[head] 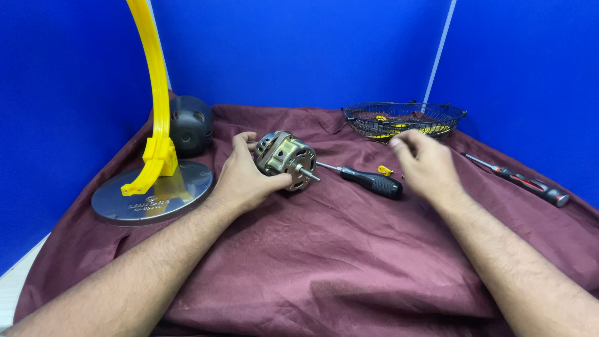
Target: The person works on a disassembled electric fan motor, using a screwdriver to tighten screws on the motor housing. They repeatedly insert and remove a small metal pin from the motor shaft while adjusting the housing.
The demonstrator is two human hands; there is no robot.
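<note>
Currently left hand (244, 175) wrapped around metal motor (284, 159) on maroon-clothed surface (324, 249), shaft pointing right. Right hand (424, 165) loosely curled, fingertips together, holding nothing visible, just right of black-handled screwdriver (368, 181).

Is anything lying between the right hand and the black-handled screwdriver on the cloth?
Nothing visible blocks it. The right hand hovers just right of the black-handled screwdriver, whose handle lies beside it on the maroon cloth. Only a small yellow piece sits close by, above the handle. The left hand holds the motor.
</note>
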